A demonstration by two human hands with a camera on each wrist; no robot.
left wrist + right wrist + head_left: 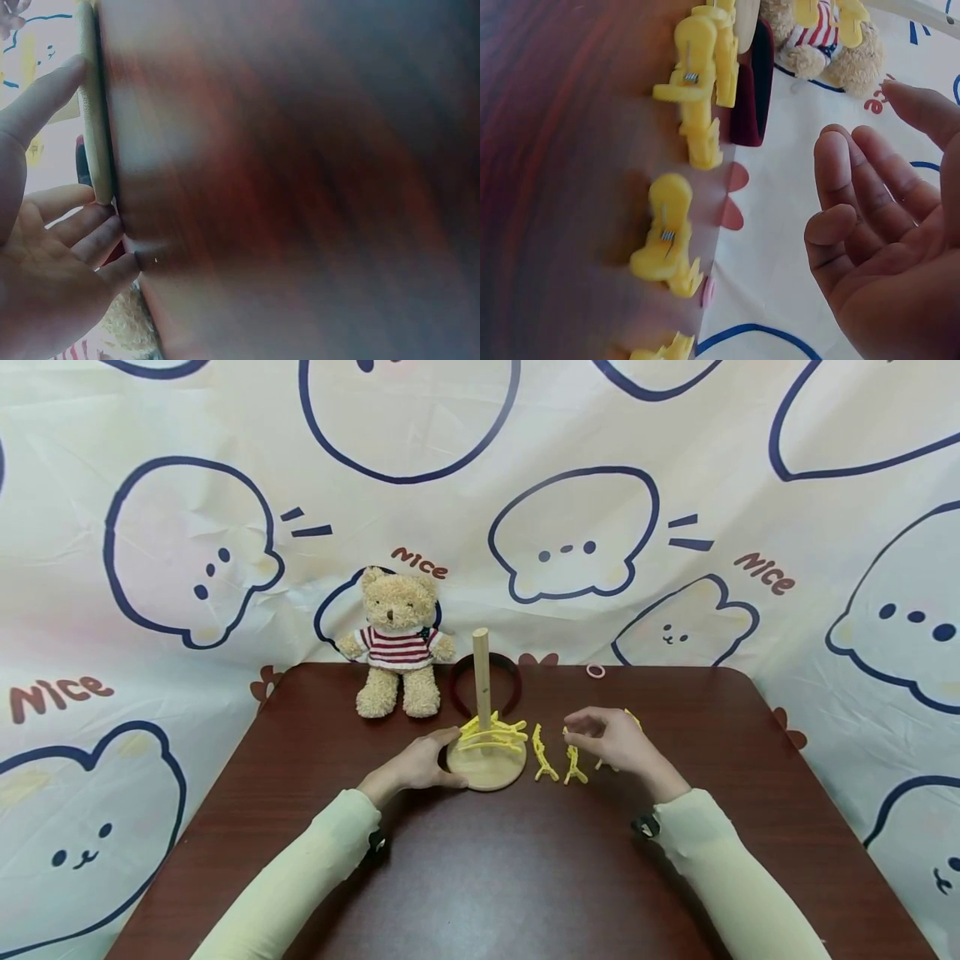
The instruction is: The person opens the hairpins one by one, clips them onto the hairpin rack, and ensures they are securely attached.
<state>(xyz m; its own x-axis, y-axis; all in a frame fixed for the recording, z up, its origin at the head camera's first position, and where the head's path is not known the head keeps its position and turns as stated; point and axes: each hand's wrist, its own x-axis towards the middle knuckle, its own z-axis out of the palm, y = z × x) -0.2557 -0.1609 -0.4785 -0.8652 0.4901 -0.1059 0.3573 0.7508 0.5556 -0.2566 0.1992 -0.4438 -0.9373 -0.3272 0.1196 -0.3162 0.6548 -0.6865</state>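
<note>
My left hand (420, 762) holds the edge of a round wooden base (487, 774) between thumb and fingers. From that base rises an upright wooden post (482, 672). Several yellow hair clips (491, 739) lie around the post's foot. To the right of the stand, more yellow hair clips (542, 756) are spaced out in a row on the table. Over this row hovers my right hand (618, 739), its fingers loosely bent with nothing between them. One clip (667, 232) shows its spring and two handles in the right wrist view. My hand partly hides the rightmost clip.
A teddy bear (397, 647) in a striped shirt sits at the back left of the brown table (510, 868). Behind the stand is a dark red headband (517, 681). A small pink ring (596, 671) lies by the back edge, before a patterned cloth (420, 518).
</note>
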